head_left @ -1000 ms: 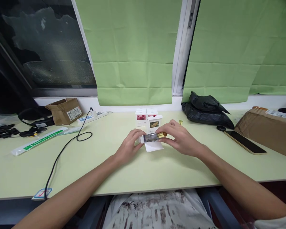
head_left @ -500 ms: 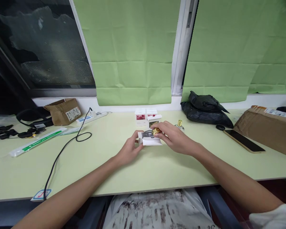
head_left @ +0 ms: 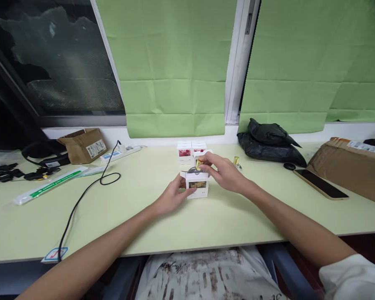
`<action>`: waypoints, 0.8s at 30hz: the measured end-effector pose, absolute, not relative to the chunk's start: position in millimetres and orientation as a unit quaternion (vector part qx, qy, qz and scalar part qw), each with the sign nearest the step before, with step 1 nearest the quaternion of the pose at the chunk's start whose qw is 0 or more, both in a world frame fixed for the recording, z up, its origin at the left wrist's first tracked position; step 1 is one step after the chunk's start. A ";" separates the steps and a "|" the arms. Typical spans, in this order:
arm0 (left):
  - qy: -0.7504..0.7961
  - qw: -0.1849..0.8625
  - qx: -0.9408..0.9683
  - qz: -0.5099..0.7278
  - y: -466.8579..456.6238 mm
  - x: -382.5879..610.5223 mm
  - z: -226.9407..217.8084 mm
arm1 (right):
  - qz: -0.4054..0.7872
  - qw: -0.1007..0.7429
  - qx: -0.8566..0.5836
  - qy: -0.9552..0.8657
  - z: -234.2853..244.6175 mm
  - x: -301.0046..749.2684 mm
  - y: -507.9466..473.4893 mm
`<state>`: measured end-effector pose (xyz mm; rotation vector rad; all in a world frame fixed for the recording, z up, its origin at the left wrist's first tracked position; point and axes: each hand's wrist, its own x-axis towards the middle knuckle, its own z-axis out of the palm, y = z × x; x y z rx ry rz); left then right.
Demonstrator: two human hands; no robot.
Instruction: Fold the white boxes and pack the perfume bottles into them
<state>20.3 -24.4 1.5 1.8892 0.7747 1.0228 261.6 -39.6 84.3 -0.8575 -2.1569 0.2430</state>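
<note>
A small white carton [head_left: 198,186] with a yellow-flower picture stands upright on the pale green table [head_left: 162,216], its top flap open. My left hand [head_left: 172,195] grips its left side. My right hand [head_left: 222,171] pinches the gold cap of a small glass perfume bottle [head_left: 197,166], whose body sits down inside the carton's open top. Behind them stand more little white cartons [head_left: 187,152], one with a red picture. A second gold-capped bottle [head_left: 236,163] stands on the table just right of my right hand.
A black plastic bag [head_left: 270,143] lies at the back right, with a phone [head_left: 319,184] and a brown parcel [head_left: 350,166] further right. At the left are a torn cardboard box [head_left: 85,145], a power strip with a black cable [head_left: 90,187], a long plastic sleeve [head_left: 51,184] and black clips.
The carton went from lying flat to standing upright. The bottle, held sideways above it before, now points cap-up and sits in the carton's open top.
</note>
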 end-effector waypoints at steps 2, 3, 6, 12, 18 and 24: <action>0.310 0.415 0.755 0.402 -23.3 18.7 0.7 | 0.083 0.380 -0.328 -0.861 85.1 262.6 -37.2; 0.312 0.415 0.756 0.399 -22.9 18.1 0.4 | 0.078 0.372 -0.325 -0.866 86.0 263.1 -36.0; 0.317 0.413 0.758 0.393 -22.2 16.8 0.1 | 0.070 0.347 -0.318 -0.880 90.0 264.0 -33.5; 0.326 0.408 0.761 0.384 -21.8 16.7 -0.3 | 0.066 0.308 -0.317 -0.895 95.1 264.4 -35.3; 0.328 0.414 0.757 0.385 -22.6 17.5 1.1 | 0.060 0.291 -0.327 -0.897 89.3 268.8 -35.2; 0.329 0.417 0.754 0.387 -21.6 16.7 1.0 | 0.051 0.319 -0.298 -0.899 83.2 276.8 -29.7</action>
